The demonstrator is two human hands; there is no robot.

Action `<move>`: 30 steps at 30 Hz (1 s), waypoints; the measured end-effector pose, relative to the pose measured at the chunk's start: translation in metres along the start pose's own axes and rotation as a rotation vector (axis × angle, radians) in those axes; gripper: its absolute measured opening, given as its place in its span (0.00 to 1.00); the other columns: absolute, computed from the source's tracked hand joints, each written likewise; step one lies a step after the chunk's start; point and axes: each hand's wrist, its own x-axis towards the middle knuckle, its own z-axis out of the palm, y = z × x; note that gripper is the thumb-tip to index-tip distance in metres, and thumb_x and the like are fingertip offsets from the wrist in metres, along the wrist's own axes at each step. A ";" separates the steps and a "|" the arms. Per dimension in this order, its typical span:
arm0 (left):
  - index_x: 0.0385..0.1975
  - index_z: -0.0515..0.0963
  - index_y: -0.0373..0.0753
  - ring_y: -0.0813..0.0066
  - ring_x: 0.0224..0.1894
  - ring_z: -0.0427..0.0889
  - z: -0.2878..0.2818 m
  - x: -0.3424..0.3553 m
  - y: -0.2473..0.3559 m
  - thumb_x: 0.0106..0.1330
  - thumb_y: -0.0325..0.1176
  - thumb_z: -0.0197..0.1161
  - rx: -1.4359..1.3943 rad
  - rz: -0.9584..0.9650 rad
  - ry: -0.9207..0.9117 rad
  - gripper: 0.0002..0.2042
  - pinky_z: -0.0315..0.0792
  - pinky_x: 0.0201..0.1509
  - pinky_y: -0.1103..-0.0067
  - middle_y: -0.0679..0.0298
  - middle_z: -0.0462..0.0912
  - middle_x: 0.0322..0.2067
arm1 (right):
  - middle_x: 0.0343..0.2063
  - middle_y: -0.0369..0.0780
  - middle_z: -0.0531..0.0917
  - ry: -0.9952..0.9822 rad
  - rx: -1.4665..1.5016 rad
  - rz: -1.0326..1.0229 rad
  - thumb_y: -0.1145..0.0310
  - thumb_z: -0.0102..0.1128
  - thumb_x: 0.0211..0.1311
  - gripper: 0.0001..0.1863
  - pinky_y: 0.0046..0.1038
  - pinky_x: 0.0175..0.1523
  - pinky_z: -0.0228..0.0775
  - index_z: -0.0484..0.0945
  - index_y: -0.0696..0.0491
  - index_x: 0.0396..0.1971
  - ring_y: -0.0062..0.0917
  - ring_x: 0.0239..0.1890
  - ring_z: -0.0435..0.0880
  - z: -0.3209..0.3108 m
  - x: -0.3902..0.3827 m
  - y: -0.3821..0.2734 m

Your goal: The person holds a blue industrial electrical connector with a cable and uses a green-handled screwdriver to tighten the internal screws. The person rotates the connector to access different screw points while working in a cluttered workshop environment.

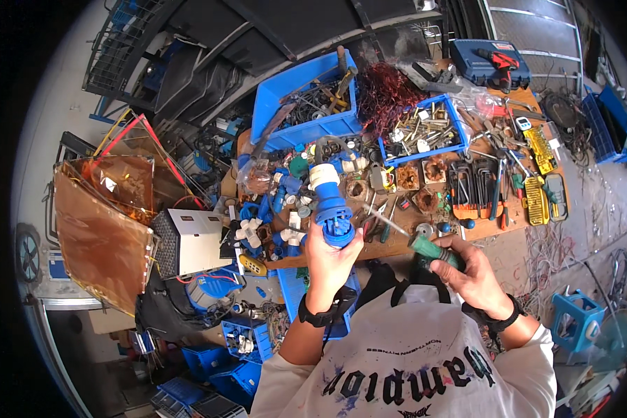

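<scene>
The person's left hand [329, 259] is clamped around a blue and white plug [331, 202], holding it upright above the near edge of the tabletop [390, 245], with the blue end nearest the palm and the white part pointing away. The right hand [472, 273] is closed around the green handle of a screwdriver [414, 237], whose thin metal shaft slants up and to the left, its tip just beside the blue end of the plug; whether the tip touches it cannot be told. Both wrists wear dark bands. Behind the plug, the tabletop is crowded: a large blue crate [306, 97] of tools and cables stands at the far left, a tangle of reddish copper wire [383, 90] lies beside it, and a smaller blue tray [425, 129] holds metal bolts and fittings. To the right of these lie a row of dark hex keys [470, 184] and a yellow bit holder [534, 200]. A drill in a blue case [491, 63] sits at the far end.
</scene>
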 end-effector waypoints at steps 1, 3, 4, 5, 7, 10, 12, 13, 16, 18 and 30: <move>0.39 0.70 0.37 0.80 0.29 0.78 -0.001 -0.001 0.000 0.51 0.22 0.70 -0.065 -0.032 -0.023 0.17 0.74 0.34 0.79 0.66 0.79 0.28 | 0.25 0.32 0.74 0.010 0.093 0.075 0.70 0.67 0.56 0.15 0.18 0.33 0.63 0.75 0.59 0.40 0.13 0.27 0.69 -0.001 0.000 0.003; 0.41 0.70 0.36 0.80 0.28 0.78 -0.003 -0.003 0.008 0.52 0.19 0.67 -0.198 -0.098 -0.083 0.17 0.74 0.32 0.81 0.65 0.79 0.29 | 0.23 0.28 0.71 -0.024 0.184 0.029 0.69 0.68 0.55 0.16 0.16 0.30 0.60 0.74 0.58 0.39 0.10 0.26 0.66 -0.004 0.005 0.006; 0.43 0.69 0.35 0.80 0.27 0.78 -0.003 -0.003 0.017 0.53 0.18 0.66 -0.270 -0.132 -0.121 0.18 0.74 0.30 0.82 0.64 0.78 0.30 | 0.23 0.27 0.71 -0.043 0.206 0.049 0.69 0.69 0.55 0.15 0.16 0.30 0.59 0.74 0.58 0.39 0.10 0.25 0.65 -0.007 0.007 0.006; 0.44 0.69 0.34 0.80 0.27 0.78 -0.003 -0.004 0.023 0.54 0.16 0.64 -0.342 -0.166 -0.159 0.18 0.73 0.29 0.83 0.64 0.78 0.31 | 0.22 0.27 0.71 -0.061 0.228 0.069 0.69 0.69 0.55 0.15 0.16 0.29 0.58 0.74 0.57 0.39 0.09 0.25 0.65 -0.010 0.009 0.005; 0.47 0.67 0.33 0.78 0.26 0.78 -0.002 -0.006 0.026 0.53 0.16 0.64 -0.375 -0.185 -0.232 0.21 0.73 0.28 0.83 0.63 0.78 0.31 | 0.21 0.28 0.71 -0.043 0.294 0.088 0.69 0.69 0.54 0.14 0.15 0.26 0.59 0.72 0.55 0.34 0.09 0.21 0.66 -0.009 0.015 0.002; 0.48 0.66 0.33 0.79 0.26 0.78 0.004 -0.010 0.042 0.52 0.16 0.65 -0.392 -0.201 -0.345 0.23 0.73 0.29 0.83 0.63 0.78 0.31 | 0.21 0.31 0.74 -0.007 0.420 0.041 0.70 0.68 0.55 0.14 0.16 0.22 0.62 0.69 0.54 0.32 0.12 0.18 0.69 0.001 0.027 -0.003; 0.48 0.66 0.33 0.80 0.27 0.78 0.006 -0.014 0.052 0.51 0.17 0.66 -0.370 -0.163 -0.401 0.23 0.73 0.29 0.83 0.64 0.78 0.30 | 0.28 0.33 0.78 -0.029 0.528 0.025 0.69 0.67 0.56 0.13 0.16 0.23 0.64 0.70 0.54 0.34 0.12 0.20 0.72 0.005 0.036 -0.010; 0.48 0.66 0.34 0.80 0.27 0.78 0.007 -0.014 0.056 0.51 0.17 0.66 -0.360 -0.143 -0.425 0.24 0.73 0.30 0.83 0.64 0.78 0.30 | 0.31 0.34 0.80 -0.046 0.589 0.022 0.68 0.67 0.56 0.14 0.16 0.23 0.65 0.70 0.54 0.35 0.12 0.21 0.73 0.009 0.040 -0.018; 0.47 0.68 0.34 0.82 0.32 0.78 0.009 -0.016 0.062 0.51 0.20 0.69 -0.363 -0.139 -0.501 0.23 0.73 0.38 0.82 0.66 0.78 0.32 | 0.33 0.35 0.81 -0.092 0.630 -0.058 0.65 0.66 0.58 0.15 0.15 0.23 0.67 0.72 0.55 0.39 0.12 0.22 0.76 0.016 0.053 -0.028; 0.46 0.69 0.35 0.83 0.33 0.78 0.010 -0.015 0.070 0.51 0.21 0.69 -0.421 -0.193 -0.542 0.22 0.74 0.39 0.83 0.67 0.78 0.32 | 0.31 0.35 0.81 -0.166 0.643 0.011 0.64 0.66 0.57 0.15 0.15 0.22 0.67 0.73 0.55 0.39 0.12 0.21 0.75 0.015 0.058 -0.032; 0.44 0.68 0.36 0.82 0.31 0.77 0.003 -0.012 0.078 0.51 0.22 0.70 -0.335 -0.196 -0.625 0.21 0.73 0.37 0.83 0.68 0.77 0.30 | 0.20 0.33 0.77 -0.244 0.736 0.058 0.68 0.68 0.54 0.16 0.16 0.18 0.65 0.73 0.56 0.39 0.14 0.17 0.75 0.013 0.074 -0.050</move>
